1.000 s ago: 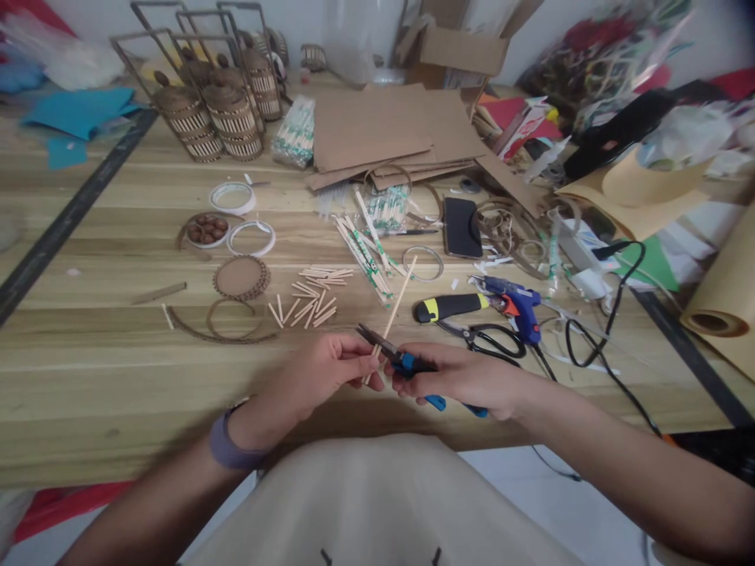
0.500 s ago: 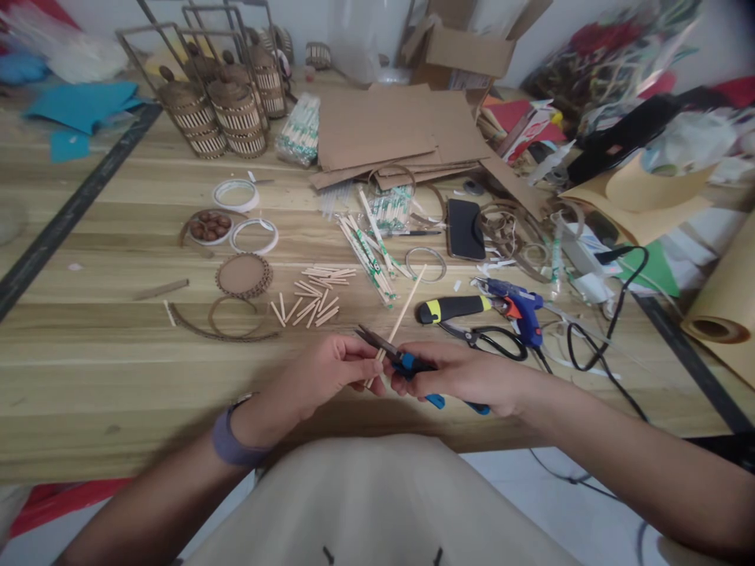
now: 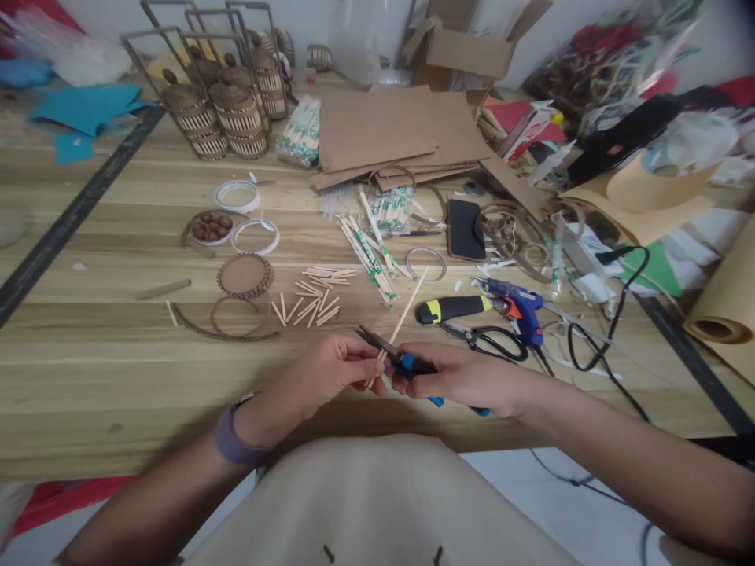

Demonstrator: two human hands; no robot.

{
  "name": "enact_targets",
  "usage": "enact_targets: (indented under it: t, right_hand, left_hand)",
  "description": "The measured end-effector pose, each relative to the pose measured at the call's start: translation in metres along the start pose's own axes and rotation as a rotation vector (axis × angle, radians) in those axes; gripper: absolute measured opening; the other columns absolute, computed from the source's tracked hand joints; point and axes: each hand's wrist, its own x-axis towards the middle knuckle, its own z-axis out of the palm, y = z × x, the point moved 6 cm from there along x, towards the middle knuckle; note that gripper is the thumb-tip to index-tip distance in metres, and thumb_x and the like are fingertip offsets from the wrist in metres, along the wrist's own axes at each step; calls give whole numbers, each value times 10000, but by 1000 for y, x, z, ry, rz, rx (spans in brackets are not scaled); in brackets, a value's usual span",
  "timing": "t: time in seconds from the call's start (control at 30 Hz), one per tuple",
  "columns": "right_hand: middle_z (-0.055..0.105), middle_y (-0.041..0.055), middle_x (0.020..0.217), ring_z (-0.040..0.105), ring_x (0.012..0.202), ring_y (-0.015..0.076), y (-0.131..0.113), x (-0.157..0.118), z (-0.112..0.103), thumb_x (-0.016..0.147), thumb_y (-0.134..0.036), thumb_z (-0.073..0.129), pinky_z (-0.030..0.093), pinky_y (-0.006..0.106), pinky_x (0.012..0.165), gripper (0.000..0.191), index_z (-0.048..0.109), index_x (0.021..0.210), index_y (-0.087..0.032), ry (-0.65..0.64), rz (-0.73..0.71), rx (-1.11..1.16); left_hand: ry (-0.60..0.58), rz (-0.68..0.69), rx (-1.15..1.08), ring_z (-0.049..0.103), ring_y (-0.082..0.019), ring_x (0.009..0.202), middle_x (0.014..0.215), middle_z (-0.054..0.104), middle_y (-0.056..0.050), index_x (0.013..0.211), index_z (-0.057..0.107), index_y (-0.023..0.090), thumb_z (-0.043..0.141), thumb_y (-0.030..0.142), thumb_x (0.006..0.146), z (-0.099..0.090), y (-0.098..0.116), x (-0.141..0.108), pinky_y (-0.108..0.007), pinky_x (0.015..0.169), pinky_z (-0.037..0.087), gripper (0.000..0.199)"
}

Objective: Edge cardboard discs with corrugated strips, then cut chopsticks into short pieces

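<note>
My left hand (image 3: 348, 363) pinches a pale wooden chopstick (image 3: 408, 306) near its lower end, and a short stick end shows beside it under the fingers. The chopstick slants up and to the right. In my right hand (image 3: 454, 373) are cutters (image 3: 406, 361) with blue and black handles. Their dark jaws lie across the chopstick just above my left fingertips, tips pointing left. Whether the jaws bite into the wood, I cannot tell. Short cut stick pieces (image 3: 322, 299) lie on the table ahead of my left hand.
Wrapped chopsticks (image 3: 369, 255), a phone (image 3: 465, 229), a yellow-black handled tool (image 3: 454, 308), black scissors (image 3: 501, 341) and a blue glue gun (image 3: 522, 310) lie ahead and right. Left are a round cardboard disc (image 3: 244, 274), tape rolls (image 3: 237, 196) and a bowl of brown balls (image 3: 212, 227). Lanterns (image 3: 239, 118) stand behind.
Both hands, the chopstick and the cutters hold nearly the same place. The cutters' handles appear slightly closer together, and the view has shifted very slightly.
</note>
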Motion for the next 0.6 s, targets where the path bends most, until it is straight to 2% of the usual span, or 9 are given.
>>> enact_targets:
  t: [0.3,0.6]
  right_hand:
    - [588,0,761,515,711,165,-4,4,-3,719,-176,577,402,275,661,141,647,839,-204,153,-71,-267]
    - [648,27,867,549,795,184,1,10,0,855,-290,546,428,304,749,158,663,900,-194,117,-138,-275]
  left_hand:
    - [7,40,47,585,-165,676,650,689,-11,718,735,210,651,342,800,-1,1,-1,-300,725,431,177]
    - [38,59,131,586,-174,718,686,691,-23,705,697,188,594,347,840,-3,-3,0,-306,731,434,233]
